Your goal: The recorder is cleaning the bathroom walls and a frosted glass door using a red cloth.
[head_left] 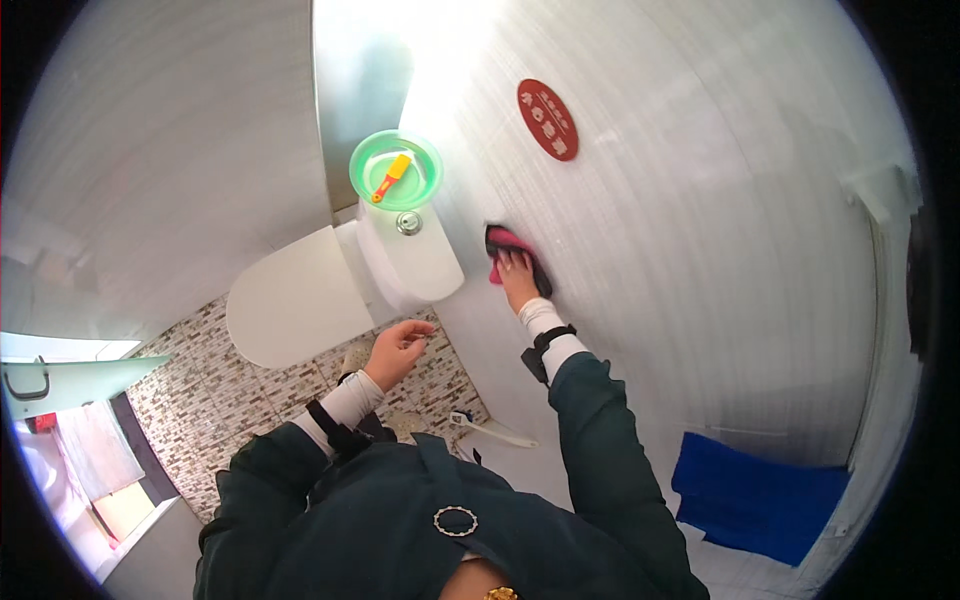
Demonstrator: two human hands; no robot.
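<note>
My right hand presses a pink and black cloth against the pale wall on the right, its fingers laid over the cloth. My left hand hovers beside the toilet, near the front of the cistern, with its fingers loosely curled and nothing visible in them. The white toilet has its lid down. On top of its cistern, behind the round flush button, stands a green plastic basin holding a yellow and red brush-like tool.
A red oval sign is fixed to the wall. A white-handled brush is low by the wall, and a blue cloth lies at the lower right. Mosaic tiles cover the floor; a door with a handle stands at the left.
</note>
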